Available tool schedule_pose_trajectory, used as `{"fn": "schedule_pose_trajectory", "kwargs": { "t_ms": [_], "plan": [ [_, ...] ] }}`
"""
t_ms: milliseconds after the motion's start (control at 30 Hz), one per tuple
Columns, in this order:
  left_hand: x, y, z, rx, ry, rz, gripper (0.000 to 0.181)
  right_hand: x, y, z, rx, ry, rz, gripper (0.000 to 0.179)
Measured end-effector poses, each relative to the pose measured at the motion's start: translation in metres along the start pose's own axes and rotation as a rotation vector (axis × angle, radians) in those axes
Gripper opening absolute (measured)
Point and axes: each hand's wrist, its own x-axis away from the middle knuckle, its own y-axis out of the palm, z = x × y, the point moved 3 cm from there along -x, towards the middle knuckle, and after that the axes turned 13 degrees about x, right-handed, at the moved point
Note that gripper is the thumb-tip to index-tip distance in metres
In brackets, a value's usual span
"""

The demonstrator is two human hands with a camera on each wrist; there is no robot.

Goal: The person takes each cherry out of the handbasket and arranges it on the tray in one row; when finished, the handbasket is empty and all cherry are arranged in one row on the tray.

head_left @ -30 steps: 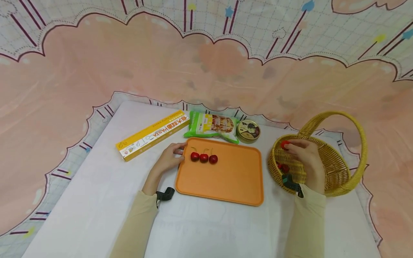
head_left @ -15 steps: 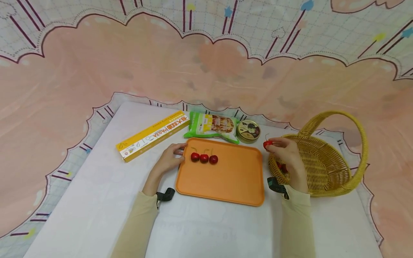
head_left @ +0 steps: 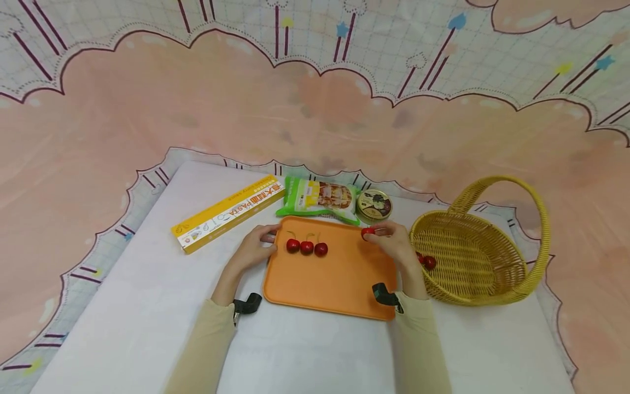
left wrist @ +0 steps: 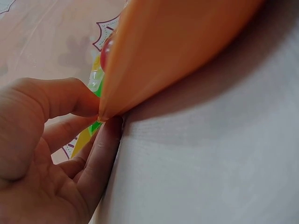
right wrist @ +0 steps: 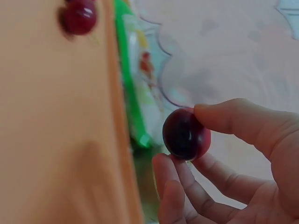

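Observation:
My right hand (head_left: 397, 245) pinches a red cherry (head_left: 367, 233) between thumb and fingers over the right part of an orange tray (head_left: 325, 284). In the right wrist view the held cherry (right wrist: 184, 135) looks dark and glossy. At the tray's left edge, my left hand (head_left: 252, 250) grips the rim, thumb against one side and fingers beneath, as the left wrist view shows. Three stemmed cherries (head_left: 307, 248) lie in a row in the tray's upper left. More cherries (head_left: 429, 262) sit inside the left end of a yellow wicker basket (head_left: 472, 298), partly hidden by its wall.
Behind the tray lie a green food packet (head_left: 322, 198) and a round tin (head_left: 374, 205). A long yellow pasta box (head_left: 228, 213) rests slantwise at the back left. The basket's tall handle (head_left: 538, 235) arches up at the right. White cloth (head_left: 305, 355) covers the table.
My right hand has carried the cherry leftward out of the basket to above the tray. The left hand stays at the tray's edge. The head view has shifted slightly.

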Motion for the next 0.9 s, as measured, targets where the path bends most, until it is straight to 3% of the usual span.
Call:
{"fn": "schedule_pose_trajectory", "kwargs": {
  "t_ms": [333,600,900],
  "plan": [
    [0.001,0.000,0.002,-0.004,-0.018,0.006,0.055,-0.004,0.047,-0.003,0.005,0.056,-0.081,0.032],
    [-0.002,0.002,0.001,-0.007,0.002,0.000,0.055,0.000,0.061,-0.007,0.071,0.038,-0.096,0.030],
    [0.000,0.001,-0.001,0.007,0.003,0.005,0.054,0.001,0.070,-0.011,0.075,0.028,-0.089,0.028]
  ]
}}
